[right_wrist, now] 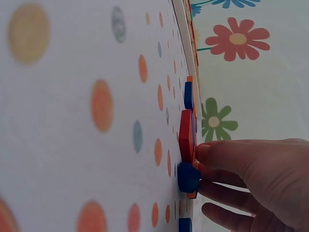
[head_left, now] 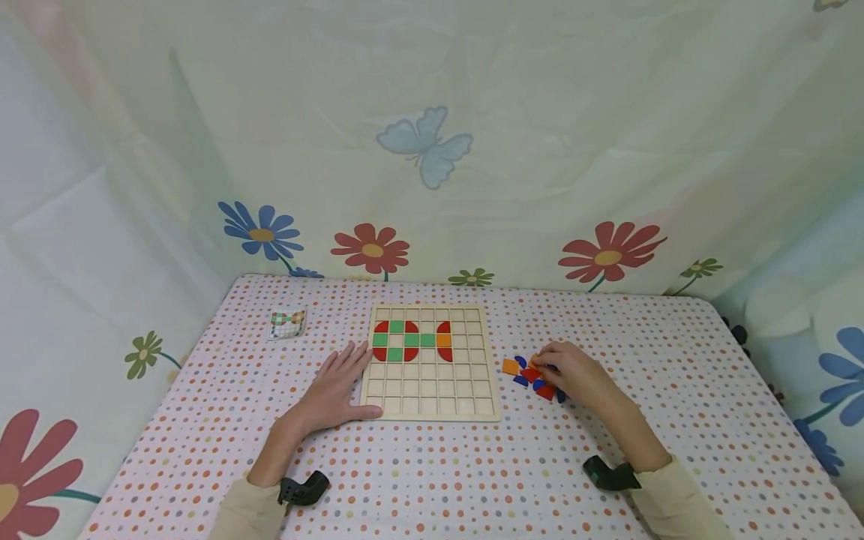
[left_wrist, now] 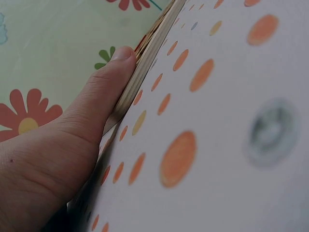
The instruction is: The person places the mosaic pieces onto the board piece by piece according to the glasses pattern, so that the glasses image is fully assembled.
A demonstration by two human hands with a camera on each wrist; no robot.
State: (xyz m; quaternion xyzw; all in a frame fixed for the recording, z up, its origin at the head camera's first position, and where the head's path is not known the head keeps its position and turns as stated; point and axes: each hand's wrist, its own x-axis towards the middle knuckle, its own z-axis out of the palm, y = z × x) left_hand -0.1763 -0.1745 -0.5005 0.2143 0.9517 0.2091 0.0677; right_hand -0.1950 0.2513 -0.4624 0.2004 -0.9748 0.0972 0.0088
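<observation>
A square wooden grid board (head_left: 432, 388) lies on the table. Red quarter-round pieces, green squares and one orange square (head_left: 443, 340) sit in its upper cells. Spread flat, my left hand (head_left: 331, 394) rests at the board's left edge, its thumb over the lower left corner; the left wrist view shows that thumb (left_wrist: 104, 84) against the wooden side. My right hand (head_left: 574, 373) reaches into a loose pile of red, blue and orange pieces right of the board, fingers bent. In the right wrist view its thumb touches or nearly touches a red piece (right_wrist: 186, 135). Whether it pinches one is hidden.
A small pattern card (head_left: 286, 325) with a coloured grid lies left of the board. A dotted cloth (head_left: 432, 480) covers the table. Behind it hangs a curtain (head_left: 513, 217) printed with flowers and a butterfly. Each wrist wears a dark camera mount (head_left: 304, 489).
</observation>
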